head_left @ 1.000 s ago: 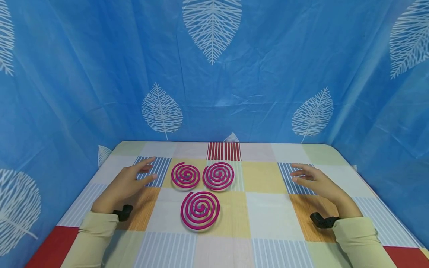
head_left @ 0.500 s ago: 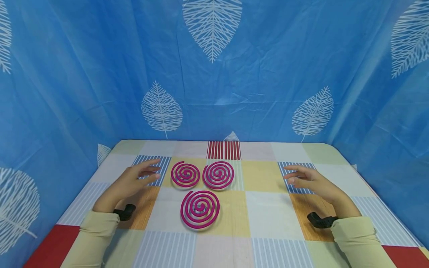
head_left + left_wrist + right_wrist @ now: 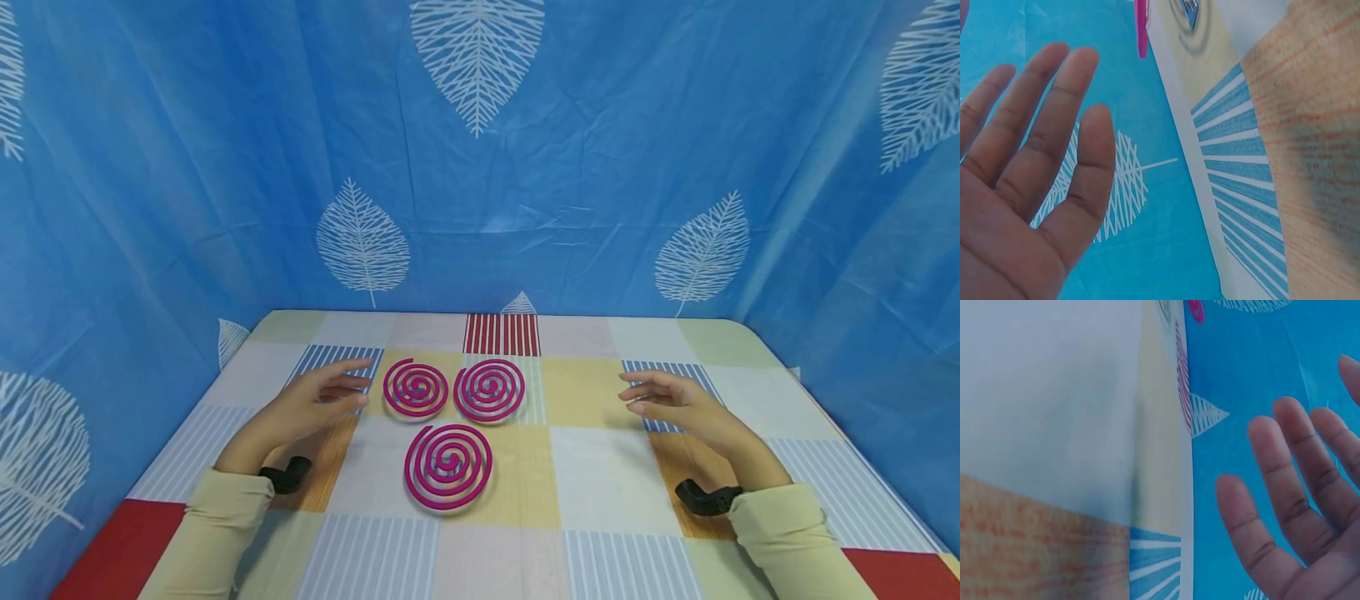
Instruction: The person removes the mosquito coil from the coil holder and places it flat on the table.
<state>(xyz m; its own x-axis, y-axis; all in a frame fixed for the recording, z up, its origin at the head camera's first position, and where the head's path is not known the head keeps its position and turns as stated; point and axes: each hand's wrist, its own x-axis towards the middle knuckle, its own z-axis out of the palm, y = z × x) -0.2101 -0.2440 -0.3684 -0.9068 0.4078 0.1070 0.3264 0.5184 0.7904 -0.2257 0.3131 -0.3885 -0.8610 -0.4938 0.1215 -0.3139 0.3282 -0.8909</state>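
Note:
Three magenta mosquito coils are raised a little above the table on small metal stands. The back left coil (image 3: 417,387) and back right coil (image 3: 491,387) stand side by side; the front coil (image 3: 452,462) is nearer me. My left hand (image 3: 311,404) hovers just left of the back left coil, fingers extended and holding nothing. In the left wrist view a coil's edge (image 3: 1141,31) and a bit of metal stand (image 3: 1191,12) show beyond the fingers. Well to the right of the coils, my right hand (image 3: 678,404) hovers with relaxed fingers, also holding nothing.
A patchwork-patterned cloth (image 3: 600,483) covers the table. Blue curtains (image 3: 600,167) with white leaf prints enclose the back and both sides. Each wrist wears a black device, one left (image 3: 288,475) and one right (image 3: 705,497).
Both hands have drifted inward, the left one toward the back left coil and the right one leftward. The coils keep their places on the table.

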